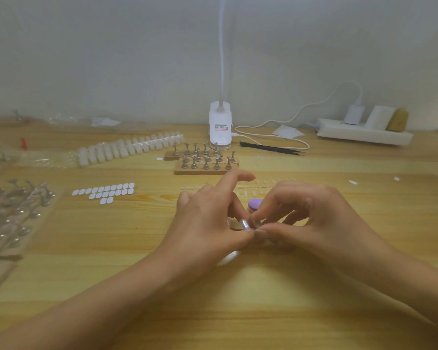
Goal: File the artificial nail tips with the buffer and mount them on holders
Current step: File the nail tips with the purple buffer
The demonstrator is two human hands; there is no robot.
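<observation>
Pinching nail tip [257,225] btwn fingertips of left hand [208,223] and right hand [314,218] — tiny, blurred. Left index raised, other fingers curled. Purple buffer [254,204] just beyond right fingertips — held or not, can't tell. Holders [205,160] on wood blocks further ahead of left hand.

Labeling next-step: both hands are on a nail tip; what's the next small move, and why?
Probably rub the nail tip on the purple buffer: left hand and right hand both pinch it beside the buffer, and the holders look bare.
</observation>
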